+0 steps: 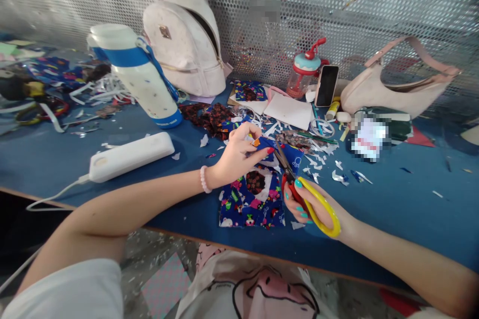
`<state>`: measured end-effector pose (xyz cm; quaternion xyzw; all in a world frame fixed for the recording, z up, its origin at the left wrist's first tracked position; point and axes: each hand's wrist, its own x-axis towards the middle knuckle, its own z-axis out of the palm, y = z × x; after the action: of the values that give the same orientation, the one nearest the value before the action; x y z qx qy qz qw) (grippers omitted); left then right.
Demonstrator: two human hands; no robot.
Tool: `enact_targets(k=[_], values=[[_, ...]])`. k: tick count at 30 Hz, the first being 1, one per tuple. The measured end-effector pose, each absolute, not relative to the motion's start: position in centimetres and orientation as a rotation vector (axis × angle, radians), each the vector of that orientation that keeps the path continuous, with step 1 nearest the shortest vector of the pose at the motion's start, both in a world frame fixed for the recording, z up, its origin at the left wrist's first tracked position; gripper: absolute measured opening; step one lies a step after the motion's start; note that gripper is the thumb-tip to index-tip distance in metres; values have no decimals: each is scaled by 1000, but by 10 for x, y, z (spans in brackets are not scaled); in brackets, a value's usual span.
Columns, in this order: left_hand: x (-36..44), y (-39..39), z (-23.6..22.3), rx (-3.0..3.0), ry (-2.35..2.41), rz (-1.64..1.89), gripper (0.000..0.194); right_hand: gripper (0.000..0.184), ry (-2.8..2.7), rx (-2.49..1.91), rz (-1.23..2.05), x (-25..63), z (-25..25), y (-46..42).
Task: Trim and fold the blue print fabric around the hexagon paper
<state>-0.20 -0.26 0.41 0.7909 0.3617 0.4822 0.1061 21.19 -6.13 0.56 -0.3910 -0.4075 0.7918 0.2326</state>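
My left hand (239, 152) pinches a piece of blue patterned fabric (294, 154), lifted above the table. In my right hand (312, 202) are scissors (325, 217) with one yellow and one red handle. Their blades (283, 160) point up and left, at the fabric beside my left thumb; whether they are cutting into it I cannot tell. Under my hands lies a blue cartoon-print fabric square (250, 207), with a white ring and a dark floral patch (256, 182) in its middle. Dark floral fabric (211, 117) is bunched behind my left hand.
White scraps (339, 176) litter the blue table (411, 219). A white power strip (130, 157) and a tilted bottle (140, 79) stand left, a backpack (187, 45) behind. A red-lidded cup (301, 72), phone (327, 85), white paper (290, 111) and handbag (396, 89) are at the back right.
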Motion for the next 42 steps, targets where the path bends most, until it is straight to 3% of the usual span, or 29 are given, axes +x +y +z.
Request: enact_targets(k=[19,25,42], values=[[3,-12,9,2270,1021,1342,23,50,-1087,-1118,2153,210,6,-62],[5,-12,8,2178,948,1367,33,50,-1096,-1136,2144,210,6,-62],[7,-17,9,2197,961,1334,38,48,-1084,-1216,2139,213,14,-65]])
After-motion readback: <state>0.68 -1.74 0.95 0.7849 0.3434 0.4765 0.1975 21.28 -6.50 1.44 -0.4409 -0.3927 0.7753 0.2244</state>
